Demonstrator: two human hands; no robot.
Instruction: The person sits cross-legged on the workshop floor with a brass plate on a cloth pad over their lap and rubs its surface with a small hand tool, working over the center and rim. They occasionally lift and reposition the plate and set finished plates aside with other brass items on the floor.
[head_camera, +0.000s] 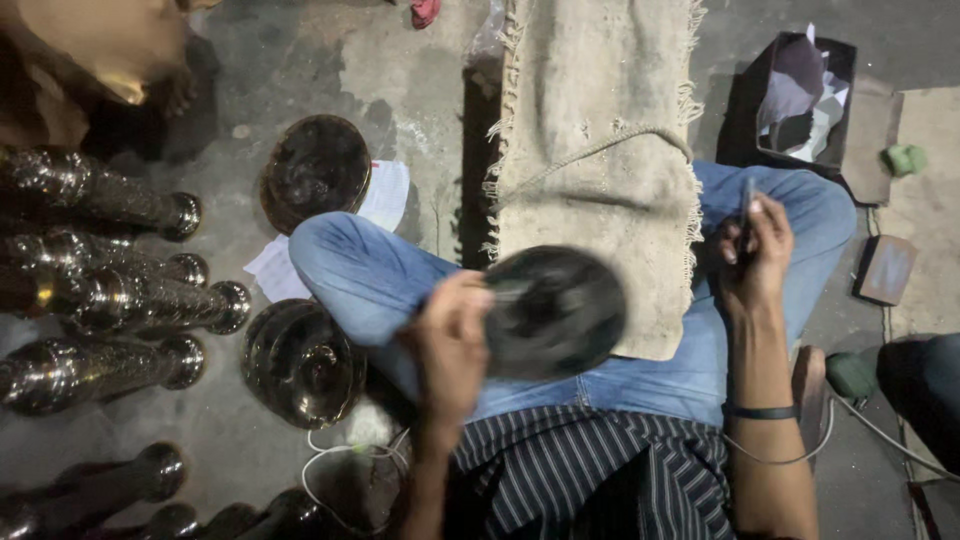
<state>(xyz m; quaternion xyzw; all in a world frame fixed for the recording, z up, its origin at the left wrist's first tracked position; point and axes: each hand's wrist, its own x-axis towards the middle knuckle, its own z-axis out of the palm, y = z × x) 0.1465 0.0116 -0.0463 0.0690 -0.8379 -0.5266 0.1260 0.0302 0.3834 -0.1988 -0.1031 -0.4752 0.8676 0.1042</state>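
On the concrete floor (400, 70), burlap mat (600, 150) lies over the jeans-clad lap, brass stands (90, 370) in rows at left with two brass dishes (300, 360) beside the knee. Left hand (450, 345), grip closed on the rim of a dark round disc (555, 310), blurred, over the lap; right hand (755, 255), fingers pinched round a thin dark tool (746, 205), held upright, near the disc.
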